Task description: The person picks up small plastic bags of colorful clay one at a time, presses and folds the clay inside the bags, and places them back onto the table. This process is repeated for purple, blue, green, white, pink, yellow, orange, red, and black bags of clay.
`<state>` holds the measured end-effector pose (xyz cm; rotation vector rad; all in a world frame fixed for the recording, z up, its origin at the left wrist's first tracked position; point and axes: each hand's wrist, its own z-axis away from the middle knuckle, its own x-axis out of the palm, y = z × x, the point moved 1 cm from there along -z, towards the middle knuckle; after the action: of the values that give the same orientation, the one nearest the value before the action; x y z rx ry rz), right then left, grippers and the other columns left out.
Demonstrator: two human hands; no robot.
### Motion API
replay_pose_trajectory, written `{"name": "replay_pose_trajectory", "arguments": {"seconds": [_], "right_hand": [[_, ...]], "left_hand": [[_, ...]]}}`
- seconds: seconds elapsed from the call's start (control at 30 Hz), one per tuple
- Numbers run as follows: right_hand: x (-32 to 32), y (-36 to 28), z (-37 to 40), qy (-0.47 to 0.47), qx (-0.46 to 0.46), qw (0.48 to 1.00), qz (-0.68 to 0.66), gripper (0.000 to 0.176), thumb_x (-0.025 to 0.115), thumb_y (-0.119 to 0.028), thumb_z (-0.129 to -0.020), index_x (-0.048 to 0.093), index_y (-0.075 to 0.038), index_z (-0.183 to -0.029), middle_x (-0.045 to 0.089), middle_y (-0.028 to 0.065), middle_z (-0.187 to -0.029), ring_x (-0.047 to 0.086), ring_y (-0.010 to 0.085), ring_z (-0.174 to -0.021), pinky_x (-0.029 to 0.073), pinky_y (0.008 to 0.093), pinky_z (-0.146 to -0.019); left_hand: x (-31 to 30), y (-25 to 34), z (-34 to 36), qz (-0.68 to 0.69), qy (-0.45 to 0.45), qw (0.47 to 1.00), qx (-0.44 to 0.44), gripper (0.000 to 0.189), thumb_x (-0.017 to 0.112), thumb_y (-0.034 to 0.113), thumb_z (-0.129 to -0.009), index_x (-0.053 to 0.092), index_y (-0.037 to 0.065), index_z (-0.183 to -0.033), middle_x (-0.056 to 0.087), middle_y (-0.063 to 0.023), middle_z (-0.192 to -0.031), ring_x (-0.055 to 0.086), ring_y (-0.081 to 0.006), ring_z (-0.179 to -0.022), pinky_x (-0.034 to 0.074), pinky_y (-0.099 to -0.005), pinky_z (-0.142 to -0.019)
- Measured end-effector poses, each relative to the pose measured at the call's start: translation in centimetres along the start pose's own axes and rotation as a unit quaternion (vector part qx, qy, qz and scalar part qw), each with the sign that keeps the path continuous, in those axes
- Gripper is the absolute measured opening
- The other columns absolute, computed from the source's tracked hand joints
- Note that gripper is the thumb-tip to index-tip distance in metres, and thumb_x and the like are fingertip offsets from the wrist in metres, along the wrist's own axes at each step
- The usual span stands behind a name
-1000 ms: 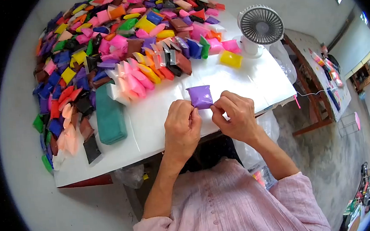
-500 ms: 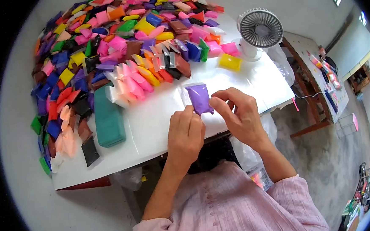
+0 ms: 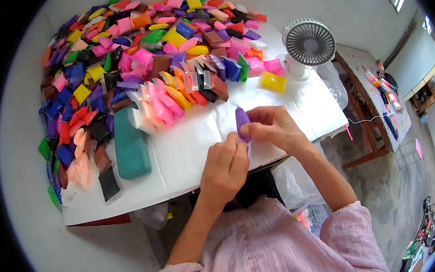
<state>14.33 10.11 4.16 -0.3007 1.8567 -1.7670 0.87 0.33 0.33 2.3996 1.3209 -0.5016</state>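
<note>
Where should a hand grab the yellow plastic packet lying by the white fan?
Probably pinch the yellow plastic packet across its long edges, coming from above on the near side: it lies flat at the edge of the pile of coloured packets, with bare white table in front and the white fan close beside. The left hand and right hand both hold a small purple pouch.
</note>
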Motion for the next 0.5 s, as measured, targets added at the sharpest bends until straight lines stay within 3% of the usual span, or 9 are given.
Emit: {"name": "replay_pose_trajectory", "arguments": {"seconds": [0.1, 0.23, 0.27, 0.37, 0.5], "right_hand": [[-1.1, -0.3, -2.3, 0.05, -0.125, 0.987, 0.087, 0.04, 0.072, -0.022, -0.077, 0.064, 0.006, -0.105, 0.069, 0.0109, -0.088, 0.064, 0.0142, -0.075, 0.051, 0.0269, -0.067], [-1.4, 0.7, -6.0, 0.092, -0.204, 0.96, 0.166, 0.045, 0.071, -0.018, -0.075, 0.06, 0.006, -0.111, 0.066, 0.0146, -0.093, 0.065, 0.0196, -0.072, 0.053, 0.0314, -0.067], [-1.4, 0.8, -6.7, 0.1, -0.199, 0.955, 0.196, 0.042, 0.069, -0.016, -0.074, 0.06, 0.005, -0.109, 0.065, 0.0182, -0.095, 0.066, 0.0254, -0.075, 0.053, 0.0345, -0.069], [-1.0, 1.3, -8.4, 0.092, -0.182, 0.945, 0.255, 0.042, 0.071, -0.01, -0.076, 0.059, 0.005, -0.114, 0.066, 0.0133, -0.095, 0.064, 0.0182, -0.076, 0.053, 0.0304, -0.069], [-0.5, 1.9, -9.2, 0.101, -0.207, 0.936, 0.267, 0.042, 0.069, -0.007, -0.076, 0.06, 0.002, -0.116, 0.067, 0.0135, -0.097, 0.063, 0.018, -0.079, 0.052, 0.0299, -0.069]], "left_hand": [[-0.1, 0.2, -0.1, 0.031, 0.017, 0.998, -0.06, 0.023, 0.065, -0.008, -0.076, 0.057, -0.006, -0.097, 0.058, -0.0208, -0.106, 0.056, -0.0325, -0.079, 0.048, -0.0386, -0.069], [0.0, 0.0, -0.1, 0.014, -0.002, 0.996, -0.087, 0.022, 0.064, -0.008, -0.077, 0.057, -0.006, -0.097, 0.058, -0.02, -0.104, 0.056, -0.0327, -0.079, 0.048, -0.039, -0.07], [0.1, 0.0, -0.1, 0.011, -0.008, 0.996, -0.093, 0.022, 0.064, -0.008, -0.077, 0.057, -0.006, -0.097, 0.058, -0.0198, -0.103, 0.056, -0.0327, -0.079, 0.048, -0.0392, -0.07], [0.1, 0.0, -0.1, 0.015, -0.018, 0.995, -0.096, 0.019, 0.063, -0.007, -0.077, 0.057, -0.006, -0.095, 0.058, -0.0186, -0.1, 0.056, -0.032, -0.077, 0.048, -0.039, -0.069], [0.4, -0.2, 0.0, -0.009, -0.04, 0.996, -0.084, 0.017, 0.062, -0.003, -0.075, 0.056, -0.004, -0.091, 0.057, -0.0173, -0.096, 0.053, -0.0296, -0.075, 0.048, -0.037, -0.068]]}}
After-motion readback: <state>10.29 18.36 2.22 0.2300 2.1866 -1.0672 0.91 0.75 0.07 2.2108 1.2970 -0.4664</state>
